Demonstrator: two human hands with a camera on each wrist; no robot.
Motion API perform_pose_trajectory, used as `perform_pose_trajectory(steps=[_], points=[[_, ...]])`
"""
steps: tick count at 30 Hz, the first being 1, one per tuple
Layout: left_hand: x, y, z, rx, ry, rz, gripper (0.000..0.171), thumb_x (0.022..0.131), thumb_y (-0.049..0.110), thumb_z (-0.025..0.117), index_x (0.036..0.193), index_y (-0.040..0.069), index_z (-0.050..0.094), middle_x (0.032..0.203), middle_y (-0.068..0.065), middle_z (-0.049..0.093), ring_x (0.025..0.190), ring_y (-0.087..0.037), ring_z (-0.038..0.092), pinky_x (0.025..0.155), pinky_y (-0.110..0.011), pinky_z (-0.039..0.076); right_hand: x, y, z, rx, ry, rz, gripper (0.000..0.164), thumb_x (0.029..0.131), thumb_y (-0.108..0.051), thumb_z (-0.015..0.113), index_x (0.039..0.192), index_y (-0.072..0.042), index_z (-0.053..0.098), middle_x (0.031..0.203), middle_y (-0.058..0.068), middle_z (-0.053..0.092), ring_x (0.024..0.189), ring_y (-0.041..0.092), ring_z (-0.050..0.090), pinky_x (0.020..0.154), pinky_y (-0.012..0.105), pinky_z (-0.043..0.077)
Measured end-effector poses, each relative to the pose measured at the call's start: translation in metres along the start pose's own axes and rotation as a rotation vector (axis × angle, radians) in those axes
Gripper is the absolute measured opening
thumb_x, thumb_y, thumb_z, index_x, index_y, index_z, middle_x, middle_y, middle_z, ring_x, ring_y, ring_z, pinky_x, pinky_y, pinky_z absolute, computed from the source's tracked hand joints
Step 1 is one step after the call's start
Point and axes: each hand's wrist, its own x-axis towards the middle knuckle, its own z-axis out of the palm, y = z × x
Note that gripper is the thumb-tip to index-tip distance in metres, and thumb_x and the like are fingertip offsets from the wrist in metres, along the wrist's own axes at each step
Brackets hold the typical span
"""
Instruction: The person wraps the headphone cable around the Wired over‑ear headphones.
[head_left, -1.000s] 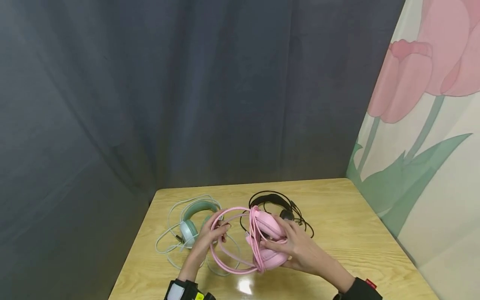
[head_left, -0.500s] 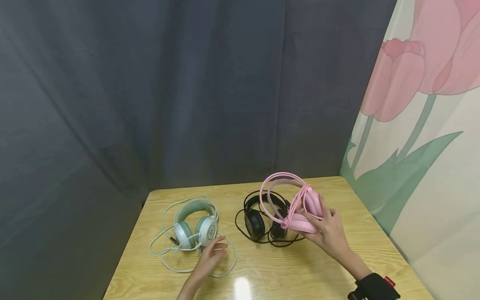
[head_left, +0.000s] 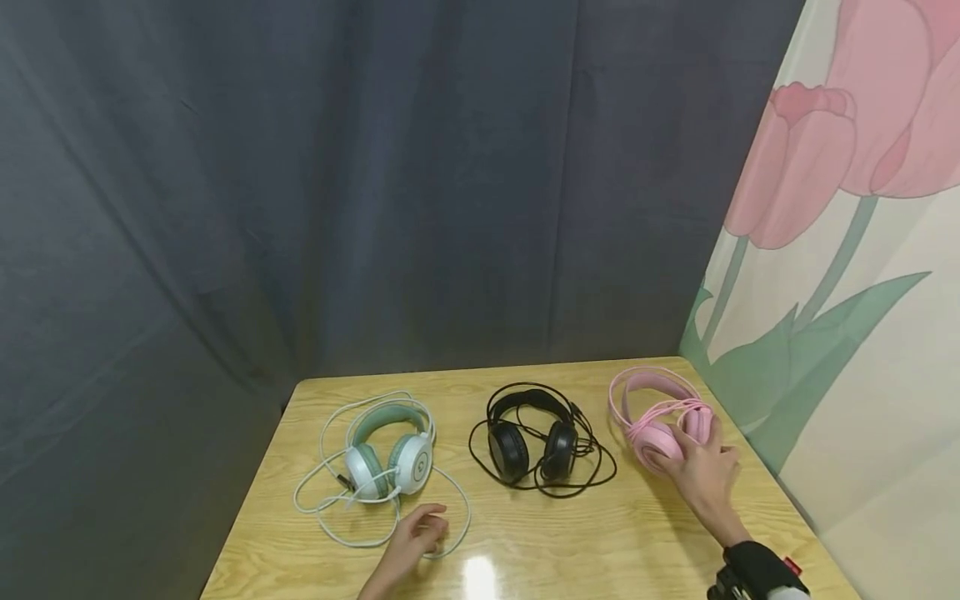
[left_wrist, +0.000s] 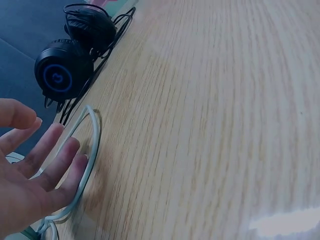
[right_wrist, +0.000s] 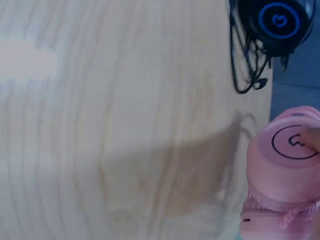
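Pink headphones (head_left: pixel 656 442) with their pink cable wound about the ear cups are at the table's right side. My right hand (head_left: pixel 707 473) grips them by the cups, thumb on one and fingers at the other. In the right wrist view a thumb presses the round face of a pink ear cup (right_wrist: pixel 277 172). My left hand (head_left: pixel 415 537) holds nothing, its fingers loosely bent, as the left wrist view shows. It hovers by the pale cable (left_wrist: pixel 94 135) of the white-and-mint headphones (head_left: pixel 412 462), which lie at the table's left.
Black headphones (head_left: pixel 510 452) with a loose black cable lie in the middle, between the other two pairs. A dark curtain (head_left: pixel 450 208) hangs behind the wooden table (head_left: pixel 570 550). A wall with painted tulips (head_left: pixel 885 367) borders the right side.
My right hand has carried the pink headphones rightward, past the black ones, and lowered them towards the table. My left hand has let go of them and moved down beside the mint pair.
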Motion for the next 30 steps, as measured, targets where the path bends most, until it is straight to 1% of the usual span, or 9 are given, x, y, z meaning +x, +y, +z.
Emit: perform_pose_trajectory(steps=[4, 6, 10, 13, 18, 22, 25, 28, 30], points=[[0.002, -0.002, 0.0, 0.013, 0.003, 0.015, 0.033, 0.097, 0.003, 0.055, 0.125, -0.014, 0.053, 0.106, -0.026, 0.063, 0.09, -0.033, 0.065, 0.073, -0.036, 0.057, -0.002, 0.008, 0.004, -0.02, -0.07, 0.147, 0.072, 0.076, -0.041, 0.082, 0.13, 0.0, 0.06, 0.15, 0.041, 0.012, 0.094, 0.072, 0.03, 0.066, 0.071, 0.027], [0.002, -0.003, -0.001, 0.016, -0.006, 0.019, 0.033, 0.098, 0.004, 0.055, 0.125, -0.014, 0.053, 0.107, -0.027, 0.063, 0.09, -0.034, 0.065, 0.073, -0.037, 0.057, -0.001, 0.013, 0.006, -0.022, -0.089, 0.187, 0.073, 0.077, -0.042, 0.081, 0.132, 0.001, 0.059, 0.151, 0.041, 0.009, 0.097, 0.073, 0.027, 0.068, 0.072, 0.027], [0.003, -0.004, -0.001, -0.005, -0.012, 0.01, 0.034, 0.098, 0.005, 0.055, 0.126, -0.015, 0.052, 0.107, -0.028, 0.063, 0.091, -0.032, 0.065, 0.073, -0.036, 0.057, -0.001, 0.02, 0.01, -0.025, -0.135, 0.238, 0.074, 0.08, -0.044, 0.078, 0.135, 0.0, 0.055, 0.152, 0.041, 0.003, 0.104, 0.077, 0.022, 0.073, 0.077, 0.025], [0.003, -0.003, -0.002, -0.007, -0.018, 0.008, 0.035, 0.098, 0.006, 0.056, 0.126, -0.014, 0.052, 0.107, -0.028, 0.063, 0.09, -0.028, 0.065, 0.072, -0.033, 0.056, 0.0, 0.025, 0.013, -0.026, -0.152, 0.256, 0.075, 0.081, -0.044, 0.078, 0.136, 0.001, 0.054, 0.152, 0.041, 0.001, 0.105, 0.079, 0.021, 0.074, 0.078, 0.025], [0.002, -0.002, -0.002, -0.009, -0.034, 0.01, 0.035, 0.098, 0.007, 0.056, 0.125, -0.015, 0.052, 0.107, -0.03, 0.063, 0.088, -0.023, 0.066, 0.072, -0.029, 0.055, 0.003, 0.031, 0.014, -0.033, -0.163, 0.27, 0.077, 0.08, -0.045, 0.078, 0.137, 0.001, 0.053, 0.151, 0.041, 0.003, 0.1, 0.079, 0.024, 0.073, 0.079, 0.025], [0.001, -0.002, -0.001, -0.016, -0.034, 0.012, 0.036, 0.098, 0.005, 0.056, 0.126, -0.016, 0.051, 0.106, -0.029, 0.064, 0.087, -0.022, 0.066, 0.071, -0.029, 0.055, 0.008, 0.033, 0.014, -0.055, -0.184, 0.261, 0.08, 0.08, -0.048, 0.077, 0.139, 0.0, 0.05, 0.147, 0.044, 0.004, 0.096, 0.08, 0.026, 0.07, 0.079, 0.026], [0.002, -0.003, -0.001, -0.014, -0.03, 0.01, 0.036, 0.098, 0.005, 0.055, 0.126, -0.016, 0.05, 0.105, -0.028, 0.064, 0.087, -0.022, 0.065, 0.071, -0.03, 0.055, 0.011, 0.029, 0.014, -0.064, -0.194, 0.248, 0.082, 0.082, -0.047, 0.076, 0.142, -0.002, 0.044, 0.144, 0.048, 0.0, 0.095, 0.081, 0.024, 0.072, 0.08, 0.024], [0.004, -0.003, -0.001, -0.01, -0.023, 0.002, 0.035, 0.098, 0.006, 0.056, 0.126, -0.015, 0.051, 0.105, -0.027, 0.064, 0.087, -0.021, 0.065, 0.072, -0.029, 0.055, 0.011, 0.02, 0.017, -0.082, -0.156, 0.244, 0.079, 0.083, -0.04, 0.077, 0.143, -0.006, 0.039, 0.144, 0.05, -0.007, 0.104, 0.083, 0.018, 0.079, 0.082, 0.019], [0.004, -0.003, -0.001, -0.011, -0.024, -0.002, 0.035, 0.098, 0.006, 0.056, 0.126, -0.015, 0.052, 0.105, -0.028, 0.064, 0.086, -0.021, 0.065, 0.071, -0.029, 0.055, 0.009, 0.011, 0.02, -0.081, -0.073, 0.21, 0.073, 0.083, -0.033, 0.078, 0.14, -0.006, 0.041, 0.147, 0.047, -0.005, 0.113, 0.08, 0.014, 0.087, 0.081, 0.015]])
